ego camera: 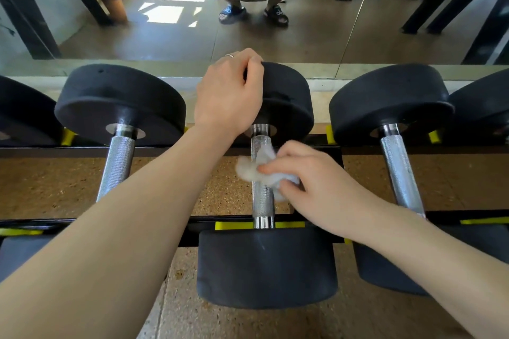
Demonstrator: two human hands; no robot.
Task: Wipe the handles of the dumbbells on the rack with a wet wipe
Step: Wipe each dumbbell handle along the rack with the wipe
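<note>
Both hands busy: your left hand (228, 96) grips the middle dumbbell's far head (286, 102), right hand (316, 187) fingers clamp the wet wipe (256, 166) on its handle (263, 201).

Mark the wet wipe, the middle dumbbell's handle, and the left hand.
wet wipe (249, 169): head view, bunched left end.
middle dumbbell's handle (263, 205): head view, knurled shaft below wipe.
left hand (228, 93): head view, back of hand.
</note>
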